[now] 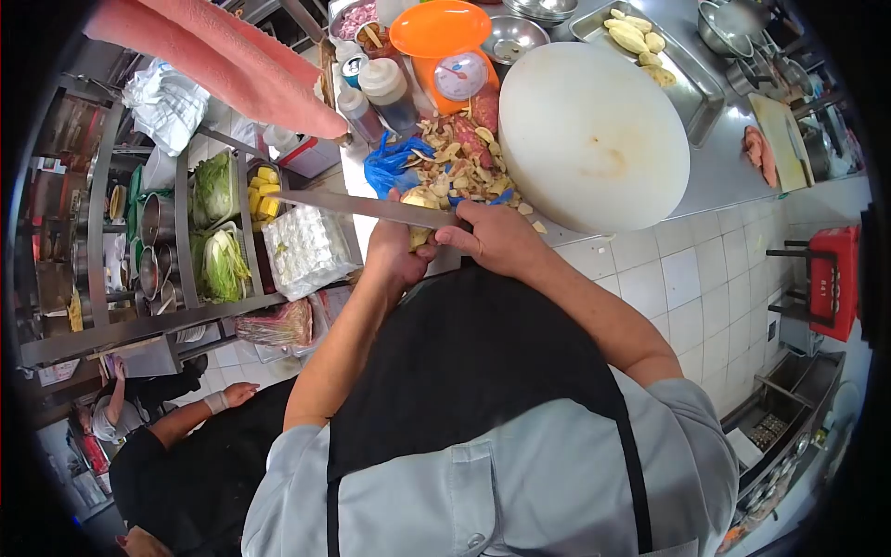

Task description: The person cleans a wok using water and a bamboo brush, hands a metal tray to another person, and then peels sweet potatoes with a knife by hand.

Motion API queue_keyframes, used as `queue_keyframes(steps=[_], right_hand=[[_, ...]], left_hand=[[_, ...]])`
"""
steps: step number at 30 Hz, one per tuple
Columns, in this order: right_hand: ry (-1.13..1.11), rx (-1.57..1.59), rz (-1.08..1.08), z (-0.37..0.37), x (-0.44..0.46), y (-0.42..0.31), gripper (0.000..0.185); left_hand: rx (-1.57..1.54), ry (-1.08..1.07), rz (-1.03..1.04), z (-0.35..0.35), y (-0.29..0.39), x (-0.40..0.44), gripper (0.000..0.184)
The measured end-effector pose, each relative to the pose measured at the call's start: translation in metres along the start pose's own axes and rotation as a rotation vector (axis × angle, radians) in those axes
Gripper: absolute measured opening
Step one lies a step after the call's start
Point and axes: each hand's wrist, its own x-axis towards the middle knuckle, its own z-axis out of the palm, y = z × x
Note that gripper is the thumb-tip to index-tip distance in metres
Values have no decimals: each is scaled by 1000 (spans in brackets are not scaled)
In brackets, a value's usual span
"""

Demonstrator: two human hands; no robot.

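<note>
My right hand (492, 239) is closed round the handle end of a long knife (362, 206), whose blade points left across the other hand. Just left of it, my left hand (399, 251) grips a pale, partly peeled root vegetable (422, 198) under the blade. Beyond both hands lies a pile of peelings (464, 172) with reddish unpeeled roots (471, 139) among it. A blue plastic bag (388, 167) touches the pile's left side. The large white round cutting board (594, 139) stands to the right of the pile.
An orange scale (460, 76), sauce bottles (385, 84) and a metal tray (701, 93) with peeled roots (631, 35) are on the counter. Left are shelves with lettuce (223, 265). A pink towel (223, 60) hangs upper left. Another person (200, 473) stands lower left.
</note>
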Motion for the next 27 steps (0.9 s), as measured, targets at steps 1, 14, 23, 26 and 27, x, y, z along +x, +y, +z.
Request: queue_keyframes(steps=[1,14,23,26,27], right_hand=[[23,1,-55,-5,0,-9,73],[20,218,233,-6,10,11,69],[26,177,172,2,17,18,70],[-100,599,470,11,16,15,73],[-142,705,581,9,18,15,74]], left_hand=[[-23,-46,41,-3,-3,6,49],[175,22,83,12,6,-1,48],[236,104,142,33,1,-15,44],[79,12,145,24,-4,-5,45],[103,-8,137,21,-4,0,45]])
